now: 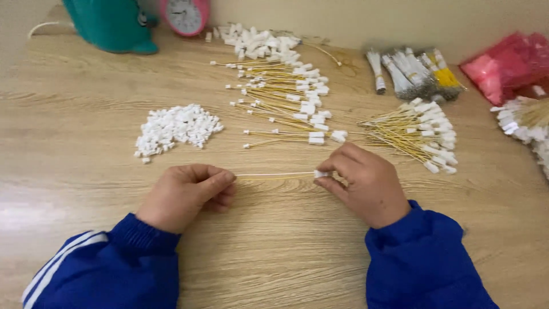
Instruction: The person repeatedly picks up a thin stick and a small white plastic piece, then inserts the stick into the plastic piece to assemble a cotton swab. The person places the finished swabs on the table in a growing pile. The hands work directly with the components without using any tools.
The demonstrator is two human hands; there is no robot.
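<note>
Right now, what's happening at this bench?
A person in blue sleeves holds one thin yellow wire stretched between both hands just above the wooden table. The left hand pinches its bare end; the right hand pinches the end with a small white connector. A pile of loose white connectors lies ahead of the left hand. Rows of wires with connectors on them sit in the middle, and another heap of wires is to the right.

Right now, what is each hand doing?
Left hand: closed, pinching one end of the wire.
Right hand: closed, pinching the white connector at the other end.
</note>
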